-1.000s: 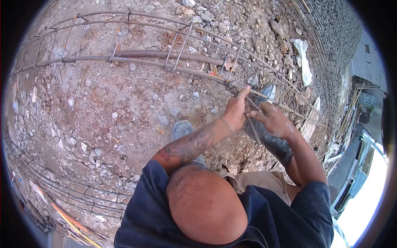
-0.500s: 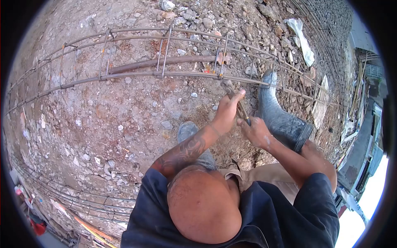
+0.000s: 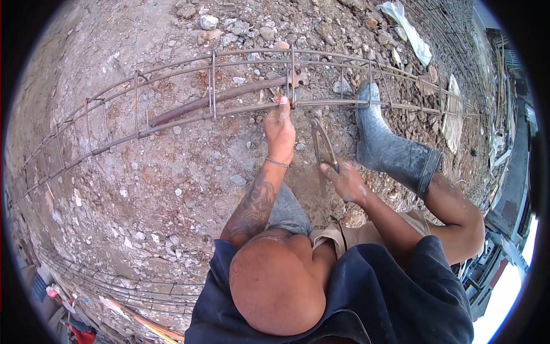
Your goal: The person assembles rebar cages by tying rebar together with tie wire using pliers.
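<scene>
A long rebar cage (image 3: 246, 108) of thin bars and square stirrups lies across the ground in front of me. My left hand (image 3: 279, 136) reaches up to its near bar, thumb up and fingers closed around the bar beside a stirrup; part of the grip is hidden. In my right hand (image 3: 346, 182) is a pair of pincers (image 3: 327, 141), held by the handles with the jaws pointing toward the cage. The handles look spread, and the jaws are apart from the bar.
A brown pipe (image 3: 223, 96) runs inside the cage. My rubber boot (image 3: 387, 146) stands at the right, its toe under the near bar. White plastic (image 3: 409, 31) lies among stones at the upper right. More rebar (image 3: 143, 289) lies at the lower left.
My left hand has left the pincers and moved up and left onto the near bar. The right hand keeps the pincers, whose handles have spread. The view has shifted slightly.
</scene>
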A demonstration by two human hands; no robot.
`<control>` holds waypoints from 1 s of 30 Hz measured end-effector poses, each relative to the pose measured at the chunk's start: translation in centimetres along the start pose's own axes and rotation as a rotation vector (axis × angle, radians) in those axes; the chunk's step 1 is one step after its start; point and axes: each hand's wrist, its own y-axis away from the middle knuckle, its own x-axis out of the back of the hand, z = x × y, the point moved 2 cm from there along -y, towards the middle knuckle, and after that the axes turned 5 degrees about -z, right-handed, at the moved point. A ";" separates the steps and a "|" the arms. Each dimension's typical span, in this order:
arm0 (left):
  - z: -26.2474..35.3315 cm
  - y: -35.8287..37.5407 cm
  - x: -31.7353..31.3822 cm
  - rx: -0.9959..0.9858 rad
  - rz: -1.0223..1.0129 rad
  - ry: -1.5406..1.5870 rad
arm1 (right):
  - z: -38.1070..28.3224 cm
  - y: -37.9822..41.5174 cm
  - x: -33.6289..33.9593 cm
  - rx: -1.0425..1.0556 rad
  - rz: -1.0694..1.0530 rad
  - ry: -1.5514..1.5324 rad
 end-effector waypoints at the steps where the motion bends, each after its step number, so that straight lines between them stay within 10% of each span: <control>1: 0.0 -0.1 0.1 0.001 0.004 -0.005 | -0.1 -0.3 0.0 0.001 -0.005 -0.004; 30: 0.4 -1.7 1.5 -0.321 -0.175 -0.092 | -0.4 -2.5 -0.8 0.104 0.105 0.207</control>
